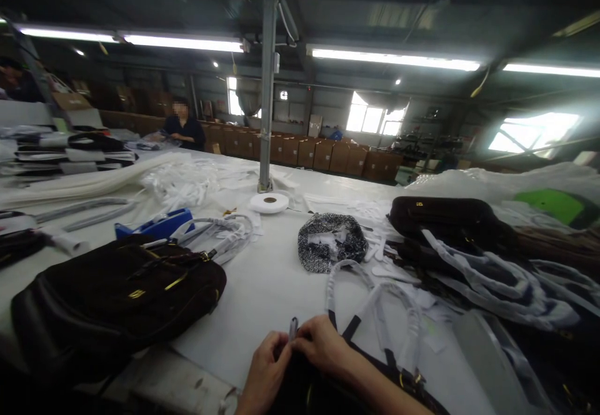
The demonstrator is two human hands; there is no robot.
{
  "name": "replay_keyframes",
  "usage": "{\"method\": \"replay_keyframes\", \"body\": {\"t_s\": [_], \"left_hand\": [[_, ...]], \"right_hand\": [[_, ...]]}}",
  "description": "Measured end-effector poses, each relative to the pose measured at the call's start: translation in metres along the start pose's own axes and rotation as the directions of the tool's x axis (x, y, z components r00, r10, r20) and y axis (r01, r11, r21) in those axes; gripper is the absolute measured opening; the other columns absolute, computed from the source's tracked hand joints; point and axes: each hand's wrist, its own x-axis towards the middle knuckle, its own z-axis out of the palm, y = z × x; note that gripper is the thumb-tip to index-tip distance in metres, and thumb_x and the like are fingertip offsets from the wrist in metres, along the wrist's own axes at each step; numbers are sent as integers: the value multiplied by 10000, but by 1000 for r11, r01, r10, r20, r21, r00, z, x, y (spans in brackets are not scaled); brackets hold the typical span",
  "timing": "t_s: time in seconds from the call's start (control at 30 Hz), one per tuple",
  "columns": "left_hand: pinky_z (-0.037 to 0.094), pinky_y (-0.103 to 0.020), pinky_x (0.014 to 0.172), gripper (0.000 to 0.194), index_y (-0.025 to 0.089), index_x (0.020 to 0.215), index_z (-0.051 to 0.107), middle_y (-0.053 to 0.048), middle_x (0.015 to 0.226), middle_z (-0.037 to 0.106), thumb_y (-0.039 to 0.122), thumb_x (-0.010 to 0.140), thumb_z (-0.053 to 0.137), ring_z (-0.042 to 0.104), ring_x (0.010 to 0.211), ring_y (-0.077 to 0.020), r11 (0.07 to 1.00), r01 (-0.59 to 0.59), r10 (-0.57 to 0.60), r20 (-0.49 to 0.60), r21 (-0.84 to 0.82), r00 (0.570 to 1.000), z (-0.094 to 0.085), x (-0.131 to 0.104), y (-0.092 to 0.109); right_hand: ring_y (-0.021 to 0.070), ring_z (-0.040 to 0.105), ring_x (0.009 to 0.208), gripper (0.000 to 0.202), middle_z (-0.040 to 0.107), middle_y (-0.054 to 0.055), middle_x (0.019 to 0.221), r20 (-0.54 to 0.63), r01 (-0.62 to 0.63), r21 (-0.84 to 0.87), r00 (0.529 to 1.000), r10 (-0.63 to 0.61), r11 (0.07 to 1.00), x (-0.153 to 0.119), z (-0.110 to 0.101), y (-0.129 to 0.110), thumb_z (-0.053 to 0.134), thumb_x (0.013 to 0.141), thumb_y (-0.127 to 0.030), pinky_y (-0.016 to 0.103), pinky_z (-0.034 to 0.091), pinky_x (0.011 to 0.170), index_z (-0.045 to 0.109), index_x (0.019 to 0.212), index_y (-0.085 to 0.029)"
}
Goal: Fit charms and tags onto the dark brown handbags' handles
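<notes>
My left hand point(268, 365) and my right hand point(324, 341) meet at the front edge of the table, fingertips pinched together. Between them a small narrow grey piece with a dark tip point(293, 326) sticks up; its kind is unclear. Both hands are closed around its lower end, over a dark bag point(300, 396) whose lower part runs out of view. Handles wrapped in white paper point(407, 305) arch up from this bag to the right of my hands. A dark bag with gold-coloured trim point(126, 296) lies on the left.
A white tape roll point(269, 203), a blue tape dispenser point(157, 225) and a speckled black-and-white bundle point(332, 242) sit on the white table point(253, 296). More dark bags point(443, 218) are piled at right. A metal post point(267, 90) rises behind. A co-worker point(185, 126) is across the table.
</notes>
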Motion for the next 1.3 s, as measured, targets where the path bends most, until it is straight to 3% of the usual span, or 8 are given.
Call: {"method": "replay_keyframes", "body": {"t_s": [0.2,0.4,0.57,0.7,0.97,1.2,1.3], "left_hand": [[410,-252,654,281,180,779,587,-1,731,595,427,837,467,552,727,-178,1000,-3,4,13,-19,1000,0,1,-4],[408,-251,651,268,179,761,579,0,719,590,414,832,471,550,718,-177,999,3,-2,23,-34,1000,-1,2,-3],[406,-242,662,253,183,745,576,8,717,572,398,825,469,532,727,-172,998,-1,3,25,-58,1000,-2,2,-1],[401,-242,672,156,181,739,573,12,713,568,311,787,502,522,728,-170,996,2,2,43,-89,999,-4,3,1],[416,-242,630,321,165,708,578,15,656,562,474,780,525,517,662,-153,974,54,-25,133,-220,991,-7,10,-4],[325,-211,471,307,216,754,429,84,544,466,473,710,592,417,482,-101,950,99,-80,78,-295,994,-7,19,-15],[362,-213,540,271,198,672,458,71,571,472,409,711,624,460,564,-110,957,63,-61,17,-282,998,-6,15,-11]], "right_hand": [[71,335,459,184,393,-54,445,-3,-7,18,1000,7,1000,5,1,-2,549,697,-180,192,212,421,680,579,-127],[71,380,481,136,447,-52,492,-49,-4,35,999,6,999,5,1,-5,550,674,-153,183,238,438,682,676,-121],[56,330,474,170,365,-65,481,-42,27,49,999,-25,998,4,5,-7,487,681,-113,179,207,423,591,546,-121],[58,323,478,175,356,-64,474,-109,11,27,994,-8,1000,3,10,-8,469,669,-93,189,198,432,544,514,-119],[69,358,502,182,398,-55,487,-157,22,4,987,-21,1000,-3,10,-8,485,694,-114,192,236,463,540,520,-125],[63,360,507,182,397,-61,492,-136,79,-1,988,-79,997,-2,6,-7,490,710,-127,189,234,467,563,543,-121],[63,366,505,183,405,-60,491,-132,68,0,989,-67,998,-1,7,-5,493,713,-132,188,232,462,572,549,-119]]}}
